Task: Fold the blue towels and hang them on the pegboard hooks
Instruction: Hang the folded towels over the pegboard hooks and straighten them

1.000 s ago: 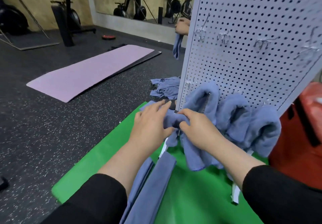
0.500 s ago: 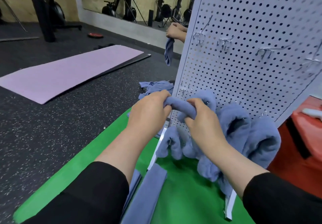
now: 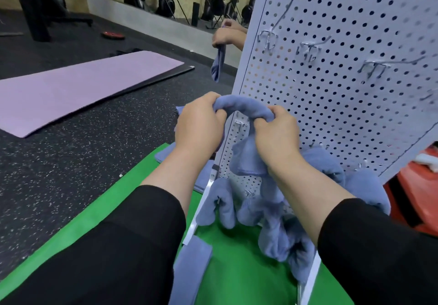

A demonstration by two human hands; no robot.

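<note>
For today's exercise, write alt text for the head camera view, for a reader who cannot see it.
Both hands, left hand and right hand, grip a folded blue towel in front of a white pegboard. Other blue towels hang on lower hooks; upper hooks are bare. A green mat lies below.

There is one view only, from the person's head. It looks forward and down, close to the pegboard [image 3: 343,105]

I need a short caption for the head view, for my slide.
Both hands, left and right, grip a folded blue towel before the pegboard.
</note>
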